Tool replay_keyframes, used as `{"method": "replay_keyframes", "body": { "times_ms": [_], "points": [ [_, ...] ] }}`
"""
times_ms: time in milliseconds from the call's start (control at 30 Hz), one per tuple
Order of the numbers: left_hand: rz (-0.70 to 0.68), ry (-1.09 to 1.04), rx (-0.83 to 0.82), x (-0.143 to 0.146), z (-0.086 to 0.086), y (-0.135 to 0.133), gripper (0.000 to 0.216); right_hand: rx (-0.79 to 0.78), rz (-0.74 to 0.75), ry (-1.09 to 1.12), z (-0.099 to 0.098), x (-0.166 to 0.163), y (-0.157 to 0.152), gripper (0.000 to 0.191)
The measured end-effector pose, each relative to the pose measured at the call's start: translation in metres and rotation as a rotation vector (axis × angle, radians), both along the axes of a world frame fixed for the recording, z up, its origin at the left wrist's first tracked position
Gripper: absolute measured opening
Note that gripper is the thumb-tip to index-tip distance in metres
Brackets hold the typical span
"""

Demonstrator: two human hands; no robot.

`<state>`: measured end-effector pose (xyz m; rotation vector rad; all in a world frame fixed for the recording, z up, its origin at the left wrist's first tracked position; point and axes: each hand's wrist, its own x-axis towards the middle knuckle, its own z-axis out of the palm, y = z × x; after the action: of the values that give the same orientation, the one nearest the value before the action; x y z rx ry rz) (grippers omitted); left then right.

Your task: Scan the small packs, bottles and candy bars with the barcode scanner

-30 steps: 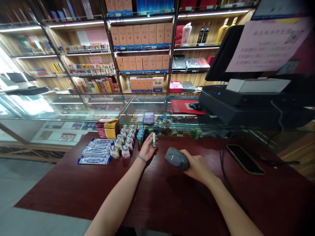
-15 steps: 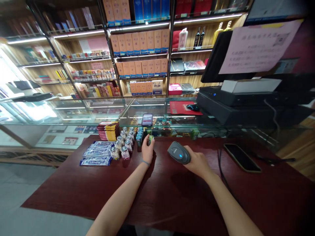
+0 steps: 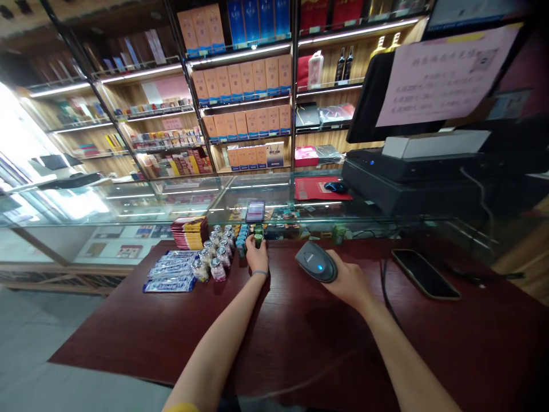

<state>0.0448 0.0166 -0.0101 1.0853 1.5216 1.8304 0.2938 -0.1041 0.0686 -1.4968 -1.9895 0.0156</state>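
- My left hand is curled round a small green pack. It stands upright, long axis vertical, at the far edge of the tabletop, against a row of packs.
- My right hand grips the scanner — a smooth dark plastic hump, blue light lit. The green pack lies to its left and slightly farther off, so the left hand is nearer.
- Just left of the row stand small clear jars, then glossy blue wrapped bars lying flat.
- A black phone lies flat, well apart on the right.
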Motion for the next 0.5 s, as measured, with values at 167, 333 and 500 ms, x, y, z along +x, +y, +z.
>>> {"method": "replay_keyframes", "body": {
  "times_ms": [167,333,500],
  "points": [
    [0.032,0.069,-0.050,0.0040,0.0053,0.0055,0.040,0.011,-0.003,-0.004,-0.0006,0.0027,0.0004,0.037],
    [0.060,0.103,-0.112,0.0055,0.0053,0.0083,0.039,0.030,-0.018,-0.006,-0.0018,0.0037,0.0006,0.037],
    [0.059,0.044,-0.099,0.0059,0.0037,0.0116,0.038,0.035,-0.024,-0.015,-0.0036,0.0038,0.0010,0.037]
  ]
}}
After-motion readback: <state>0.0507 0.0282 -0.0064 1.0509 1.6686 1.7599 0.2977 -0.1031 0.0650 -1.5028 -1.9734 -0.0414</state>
